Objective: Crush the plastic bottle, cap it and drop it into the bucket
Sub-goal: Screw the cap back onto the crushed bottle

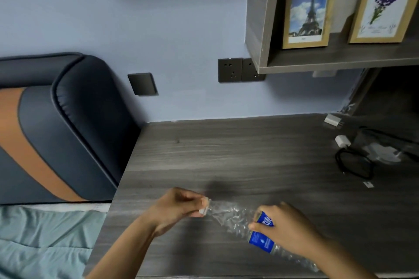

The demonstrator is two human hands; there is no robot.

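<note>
A clear plastic bottle (pixel 229 216) with a blue label lies crumpled and twisted above the front of the grey wooden desk (pixel 226 156). My left hand (pixel 179 207) pinches the bottle's neck end, where a small white cap (pixel 204 207) shows between the fingers. My right hand (pixel 288 226) grips the bottle's middle around the blue label, with the base end trailing toward the desk's front edge. No bucket is in view.
White chargers (pixel 342 140) and black cables (pixel 356 163) lie at the desk's right. A wall shelf (pixel 340 61) with two framed pictures hangs above. A padded headboard (pixel 68 124) and a bed with teal bedding (pixel 45 240) stand to the left.
</note>
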